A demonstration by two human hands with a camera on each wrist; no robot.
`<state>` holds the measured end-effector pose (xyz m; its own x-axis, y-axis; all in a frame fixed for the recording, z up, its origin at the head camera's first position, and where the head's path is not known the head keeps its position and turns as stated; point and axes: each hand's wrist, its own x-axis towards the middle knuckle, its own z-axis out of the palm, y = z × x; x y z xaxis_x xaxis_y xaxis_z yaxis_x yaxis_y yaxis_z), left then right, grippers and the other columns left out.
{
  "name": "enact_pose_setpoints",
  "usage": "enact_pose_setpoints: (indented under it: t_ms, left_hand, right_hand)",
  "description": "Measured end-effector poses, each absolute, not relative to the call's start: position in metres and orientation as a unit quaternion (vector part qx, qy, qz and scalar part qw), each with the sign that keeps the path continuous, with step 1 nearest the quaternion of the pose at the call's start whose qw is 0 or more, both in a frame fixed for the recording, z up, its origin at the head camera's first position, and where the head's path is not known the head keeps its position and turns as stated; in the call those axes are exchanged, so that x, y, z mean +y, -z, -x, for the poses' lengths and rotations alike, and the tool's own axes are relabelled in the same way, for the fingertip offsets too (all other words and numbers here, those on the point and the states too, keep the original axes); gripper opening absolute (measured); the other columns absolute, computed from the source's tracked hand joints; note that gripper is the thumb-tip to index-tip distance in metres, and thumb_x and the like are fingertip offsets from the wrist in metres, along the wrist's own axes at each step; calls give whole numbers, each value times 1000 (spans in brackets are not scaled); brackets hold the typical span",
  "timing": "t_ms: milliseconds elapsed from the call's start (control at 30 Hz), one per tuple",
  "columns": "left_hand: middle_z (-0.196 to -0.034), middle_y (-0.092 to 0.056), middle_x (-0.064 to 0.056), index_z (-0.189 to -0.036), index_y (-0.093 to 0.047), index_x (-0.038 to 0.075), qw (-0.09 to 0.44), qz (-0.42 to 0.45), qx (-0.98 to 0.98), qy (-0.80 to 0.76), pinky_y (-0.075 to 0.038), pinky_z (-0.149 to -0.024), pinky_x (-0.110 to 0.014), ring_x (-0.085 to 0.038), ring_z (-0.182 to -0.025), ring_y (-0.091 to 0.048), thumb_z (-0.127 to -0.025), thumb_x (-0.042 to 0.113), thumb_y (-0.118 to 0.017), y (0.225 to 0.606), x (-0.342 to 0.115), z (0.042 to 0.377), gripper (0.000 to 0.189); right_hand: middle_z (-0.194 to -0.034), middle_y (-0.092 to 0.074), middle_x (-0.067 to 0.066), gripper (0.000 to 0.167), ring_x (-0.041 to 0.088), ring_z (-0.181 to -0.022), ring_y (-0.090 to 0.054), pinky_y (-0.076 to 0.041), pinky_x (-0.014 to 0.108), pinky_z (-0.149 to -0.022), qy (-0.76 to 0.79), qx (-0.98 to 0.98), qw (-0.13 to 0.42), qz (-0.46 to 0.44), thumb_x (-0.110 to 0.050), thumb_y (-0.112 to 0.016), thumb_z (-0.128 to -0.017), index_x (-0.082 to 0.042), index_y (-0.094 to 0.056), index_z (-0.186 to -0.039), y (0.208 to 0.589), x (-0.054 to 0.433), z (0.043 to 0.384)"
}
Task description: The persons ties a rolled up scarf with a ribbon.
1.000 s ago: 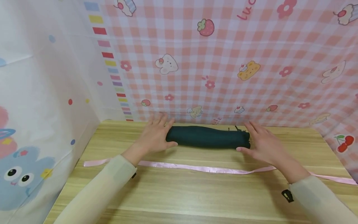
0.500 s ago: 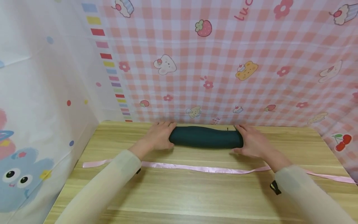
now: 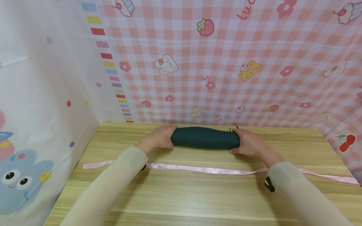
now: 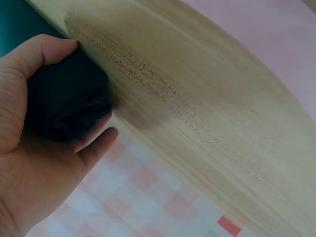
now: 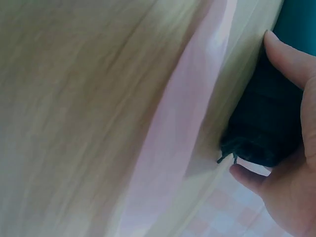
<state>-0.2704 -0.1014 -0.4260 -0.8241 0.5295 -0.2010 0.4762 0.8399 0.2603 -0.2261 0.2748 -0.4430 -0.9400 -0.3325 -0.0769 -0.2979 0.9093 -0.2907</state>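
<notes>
A dark green roll of cloth (image 3: pixel 205 138) lies lengthwise near the back of the wooden table, with a few dark fringe threads showing behind its right part. My left hand (image 3: pixel 162 136) grips its left end, the thumb (image 4: pixel 59 49) on the near side and the fingers around the far side. At the other end my right hand (image 3: pixel 249 142) holds the roll the same way. Folded layers show at the roll's left end (image 4: pixel 79 111) in the left wrist view, and short threads stick out of its right end (image 5: pixel 252 148) in the right wrist view.
A long pink ribbon (image 3: pixel 198 169) stretches across the wooden table (image 3: pixel 181 197) in front of the roll, passing under both forearms. Behind the table hangs a pink checked cloth (image 3: pixel 192 78) with cartoon prints. A white printed cloth (image 3: pixel 56 78) hangs at the left.
Both hands have closed in on the roll from spread fingers to a grip on its ends. My right hand has moved left and now covers the roll's right end.
</notes>
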Motion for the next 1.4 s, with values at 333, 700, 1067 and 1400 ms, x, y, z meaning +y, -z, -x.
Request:
enact_pose_setpoints:
  t_ms: [333, 700, 1067, 1400]
  left_hand:
    - [-127, -68, -13, -125, -63, 5, 124, -260, 953, -98, -49, -106, -45, -32, -117, -63, -77, 10, -88, 422, -99, 277, 55]
    - [-112, -71, -14, -119, -65, 1, 104, -295, 946, -82, -56, -90, -46, -33, -103, -68, -76, 1, -80, 420, -104, 281, 46]
    - [-105, -73, -12, -109, -68, 4, 51, -332, 935, -114, -55, -91, -44, -31, -100, -68, -79, -2, -79, 404, -104, 289, 32]
    - [-129, -70, -14, -136, -68, 6, 32, -343, 928, -141, -52, -103, -45, -33, -118, -65, -87, -5, -76, 392, -98, 294, 51]
  right_hand:
    - [-124, -69, 26, 62, 43, -110, -66, -51, 61, -98, 148, 975, 64, 155, -19, -86, -82, 5, -62, -134, 438, 273, 232]
    - [-105, -74, 20, 47, 35, -91, -68, -54, 56, -86, 141, 975, 44, 165, -16, -84, -80, 4, -67, -120, 431, 274, 223]
    - [-92, -73, 11, 38, 26, -78, -65, -55, 50, -74, 127, 976, 15, 177, -19, -84, -80, -1, -70, -110, 400, 275, 200]
    - [-87, -71, 6, 36, 22, -73, -62, -52, 43, -68, 163, 973, 12, 162, -17, -83, -79, -1, -71, -109, 372, 273, 168]
